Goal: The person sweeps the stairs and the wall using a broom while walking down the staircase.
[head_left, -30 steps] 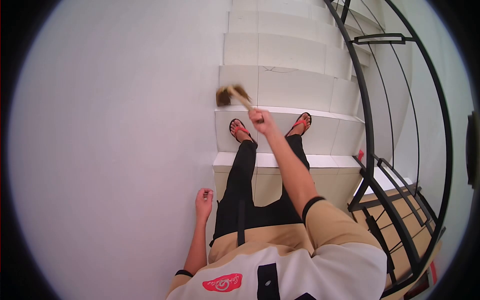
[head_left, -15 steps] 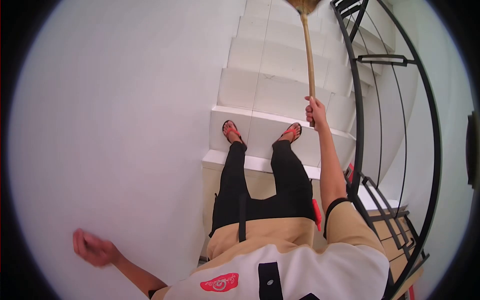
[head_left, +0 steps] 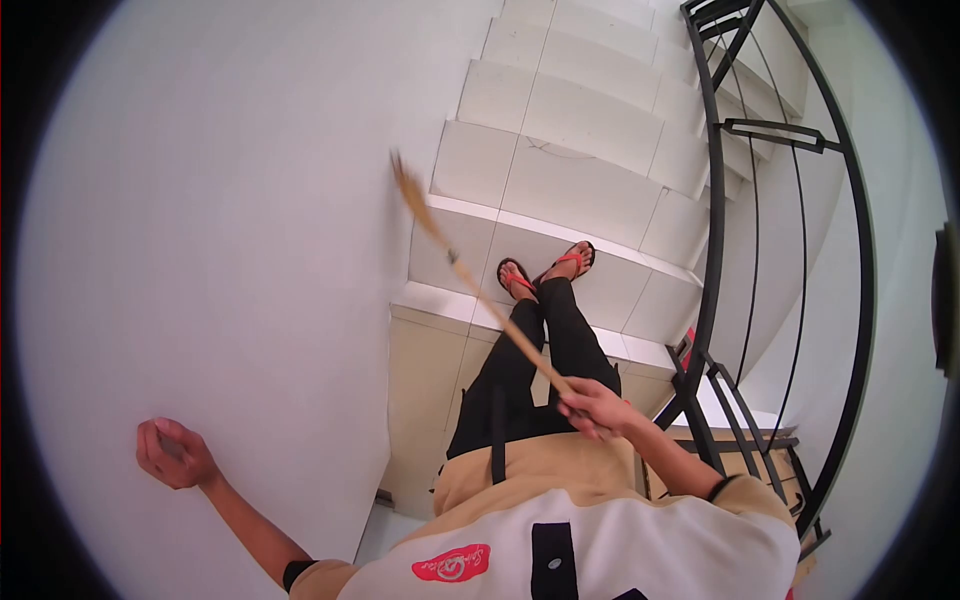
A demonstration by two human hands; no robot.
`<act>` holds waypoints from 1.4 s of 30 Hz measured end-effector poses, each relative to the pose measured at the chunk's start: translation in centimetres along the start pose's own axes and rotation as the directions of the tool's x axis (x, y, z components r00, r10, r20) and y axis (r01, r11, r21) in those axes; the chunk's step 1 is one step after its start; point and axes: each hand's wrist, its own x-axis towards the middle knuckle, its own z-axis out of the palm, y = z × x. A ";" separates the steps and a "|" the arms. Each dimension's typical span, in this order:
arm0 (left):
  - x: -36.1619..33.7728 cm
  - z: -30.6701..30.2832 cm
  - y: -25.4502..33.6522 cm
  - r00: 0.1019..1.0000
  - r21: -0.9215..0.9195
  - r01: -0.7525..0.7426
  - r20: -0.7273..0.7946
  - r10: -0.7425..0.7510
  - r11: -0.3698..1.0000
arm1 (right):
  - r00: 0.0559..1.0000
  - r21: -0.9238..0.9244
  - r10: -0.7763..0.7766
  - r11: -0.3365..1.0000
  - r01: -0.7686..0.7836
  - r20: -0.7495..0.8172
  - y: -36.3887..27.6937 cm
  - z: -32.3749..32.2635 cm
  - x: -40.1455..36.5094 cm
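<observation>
My right hand is wrapped round the end of a wooden-handled broom, in front of my waist. From there the broom slants up and left across my legs, its tan bristles over the left end of a step, beside the wall. Off to the left, my left hand has its fingers curled into a loose fist in front of the white wall, with nothing seen in it. My sandalled feet stand close together on a white tiled step.
More white stairs run away toward the top of the view. A black metal railing lines their right side, curving down close to my right elbow. Beige tiled floor shows below the step edge.
The broom has swung from upright on the right to a slant down and left, my right hand lowering toward my waist. My feet have come together. My left hand has risen slightly.
</observation>
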 end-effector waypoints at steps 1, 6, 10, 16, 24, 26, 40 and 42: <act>0.0 0.0 0.0 1.000 0.007 -0.006 0.004 0.006 1.000 | 0.998 -0.087 -0.022 0.996 0.027 0.056 1.3 -1.2 3.5; -0.5 0.1 -0.5 1.000 0.039 -0.005 0.021 0.004 0.999 | 0.955 -0.638 -0.281 0.754 0.156 -0.098 -1.0 -5.1 23.2; -0.5 0.2 -0.6 1.000 0.006 0.003 0.019 -0.003 1.000 | 0.722 -0.594 -0.610 0.727 0.345 -0.326 -4.1 -2.7 17.8; -1.4 0.6 -0.9 1.000 0.058 -0.007 0.019 0.006 0.998 | 0.827 -0.295 -0.393 0.911 0.289 -0.403 -8.6 -8.9 12.2; -3.0 1.2 -3.0 0.993 0.187 -0.114 0.036 0.109 0.976 | 0.677 -0.656 -0.589 0.726 0.206 -0.440 -16.8 -17.2 28.5; -3.1 1.5 -3.0 0.995 0.185 -0.104 0.021 0.102 0.977 | 0.233 -0.965 -0.955 0.219 0.141 -0.183 -15.0 -19.5 30.3; -1.4 1.3 -0.3 0.998 0.165 -0.034 0.062 0.024 0.986 | 0.261 -0.779 -0.734 0.582 -0.235 -0.627 -4.4 -20.5 16.0; -1.3 1.0 -0.3 0.997 0.180 -0.049 0.071 0.036 0.983 | 0.378 -0.679 -0.615 0.732 -0.054 -0.692 -5.4 -21.1 24.9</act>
